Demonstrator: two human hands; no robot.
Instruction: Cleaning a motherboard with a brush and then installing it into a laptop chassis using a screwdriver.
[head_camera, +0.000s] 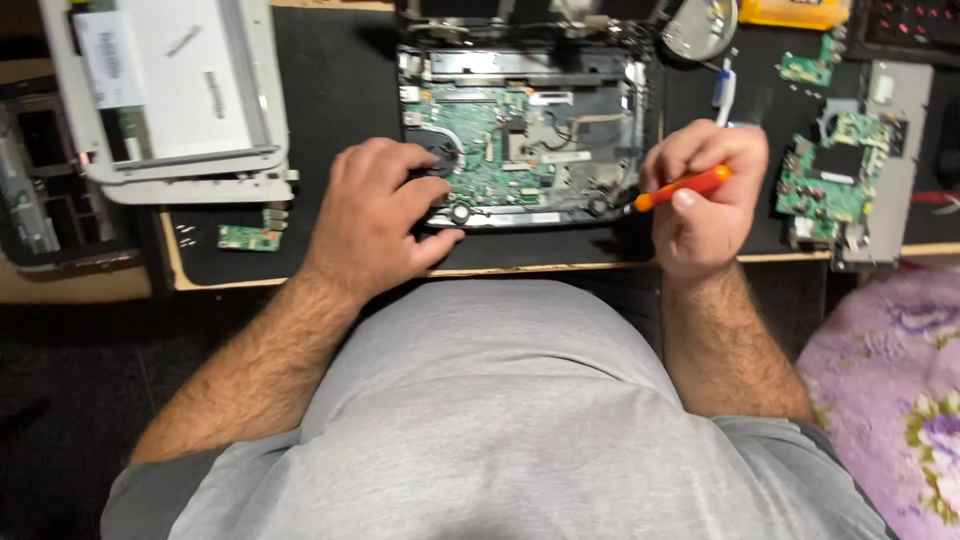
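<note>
Left hand palm-down on opened laptop; right hand fisted around screwdriver

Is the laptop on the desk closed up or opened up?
Opened up. The laptop has its cover off, so the green circuit board and wires inside show.

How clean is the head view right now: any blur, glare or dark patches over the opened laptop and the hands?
Head view: the opened laptop is evenly lit and fairly sharp; the right hand and its orange screwdriver look slightly soft, as does the left hand; the pale screen panel is bright and washed out; the lower left corner falls into deep shadow.
</note>
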